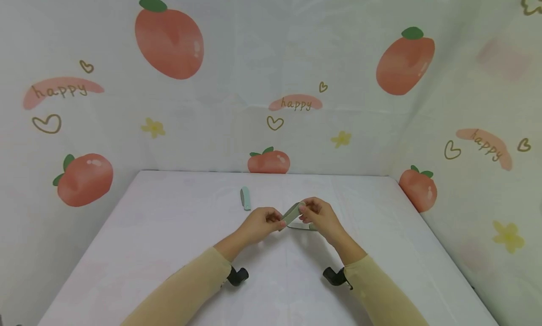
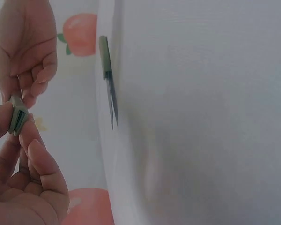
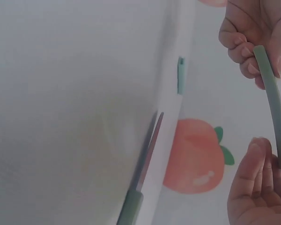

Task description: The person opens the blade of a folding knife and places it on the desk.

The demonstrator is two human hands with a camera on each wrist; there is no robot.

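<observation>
Over the white-covered desk (image 1: 186, 213), the left hand (image 1: 259, 225) and right hand (image 1: 323, 219) should avoid the green-handled metal-bladed knife (image 2: 106, 70) lying beyond, their fingers pinched closed on opposite ends of the slim sage-green slotted piece (image 3: 273, 105), gripping lightly without bending it.

Tan sleeves (image 1: 182, 288) and black wrist cameras (image 1: 239, 276)

The person's left hand (image 1: 263, 222) is bare, and so is the right hand (image 1: 322, 218). Behind the left hand, past a bare stretch of wrist, begins the left sleeve (image 1: 199, 272), long, plain and tan. The right sleeve (image 1: 383, 290) behind the right hand matches it in colour and cut. Behind each hand, at the inner side of the cuff, sits a small black camera with a stubby, rounded body; the one behind the right hand (image 1: 335, 276) shows a thin dark piece at the cuff edge.
</observation>
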